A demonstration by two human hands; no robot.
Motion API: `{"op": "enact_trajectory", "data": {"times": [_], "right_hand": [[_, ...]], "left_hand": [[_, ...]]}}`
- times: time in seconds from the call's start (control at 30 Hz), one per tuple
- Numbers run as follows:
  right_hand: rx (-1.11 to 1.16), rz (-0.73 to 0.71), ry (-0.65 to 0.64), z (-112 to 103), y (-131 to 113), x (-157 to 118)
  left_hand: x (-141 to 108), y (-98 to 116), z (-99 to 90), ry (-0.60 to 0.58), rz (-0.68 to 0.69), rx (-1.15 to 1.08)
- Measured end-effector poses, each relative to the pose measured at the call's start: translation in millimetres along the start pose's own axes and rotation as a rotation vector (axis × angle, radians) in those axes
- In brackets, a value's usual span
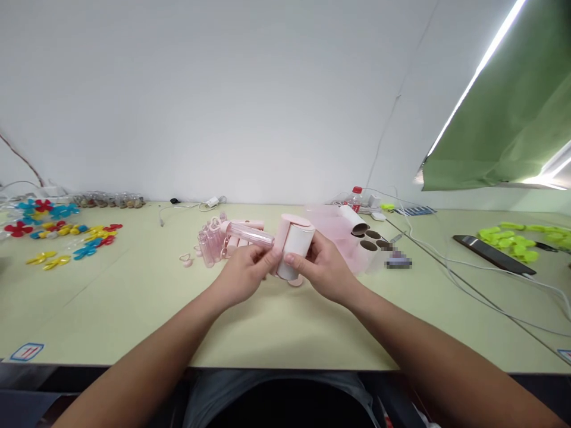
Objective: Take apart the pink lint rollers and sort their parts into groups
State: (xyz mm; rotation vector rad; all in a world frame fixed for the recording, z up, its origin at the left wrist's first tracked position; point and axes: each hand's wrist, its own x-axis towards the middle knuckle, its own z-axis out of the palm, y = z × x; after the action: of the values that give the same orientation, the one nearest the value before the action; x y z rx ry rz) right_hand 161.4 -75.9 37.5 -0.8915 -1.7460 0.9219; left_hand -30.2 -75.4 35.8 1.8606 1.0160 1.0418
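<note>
The left hand point(243, 276) grips a pink shell point(281, 236), perhaps pinching a clear tube point(250, 233) too; the right hand point(330, 270) clasps a white roll point(298, 242). The roll sits between both hands above the desk point(285, 333), seemingly braced against the shell for steadiness. Beyond, clear pink containers point(207, 248) stand clustered, contents indistinct; a red-capped bottle point(355, 200) holds dark liquid or wears a label.

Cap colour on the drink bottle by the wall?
The cap is red; head view shows it.
</note>
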Motion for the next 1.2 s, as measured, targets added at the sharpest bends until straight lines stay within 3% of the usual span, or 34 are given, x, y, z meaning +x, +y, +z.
{"op": "enact_trajectory", "data": {"times": [0.03, 0.1, 0.2, 0.3, 0.4, 0.57, 0.8, 0.97, 1.2], "right_hand": [[-0.006, -0.005, 0.013, 0, 3, -1], [-0.051, -0.019, -0.006, -1, 8, -4], [-0.157, -0.039, -0.104, 1, 11, -9], [-0.214, -0.057, -0.192, 8, 15, -16], [-0.217, -0.023, -0.216, 16, 24, -21], [-0.269, 0.015, -0.214, 23, 37, -22], [-0.301, -0.083, -0.205, 25, 37, -20], [-0.285, -0.147, -0.187, 27, 43, -21], [-0.177, -0.181, -0.122, 34, 51, -17]], "left_hand": [[-6, 7, -5.5, -0.034, 0.001, 0.153], [-14, 20, -17.5, 0.029, 0.074, 0.393], [-15, 36, -31.5, 0.149, 0.333, 0.587], [-5, 40, -33.4, -0.064, 0.473, 0.641], [7, 31, -23.2, -0.234, 0.419, 0.657], [15, 16, -7.5, -0.205, 0.413, 0.746], [25, 13, -19.3, -0.309, 0.444, 0.745], [25, 17, -19.4, -0.322, 0.470, 0.786], [32, 27, -12.0, -0.465, 0.512, 0.905]]}}
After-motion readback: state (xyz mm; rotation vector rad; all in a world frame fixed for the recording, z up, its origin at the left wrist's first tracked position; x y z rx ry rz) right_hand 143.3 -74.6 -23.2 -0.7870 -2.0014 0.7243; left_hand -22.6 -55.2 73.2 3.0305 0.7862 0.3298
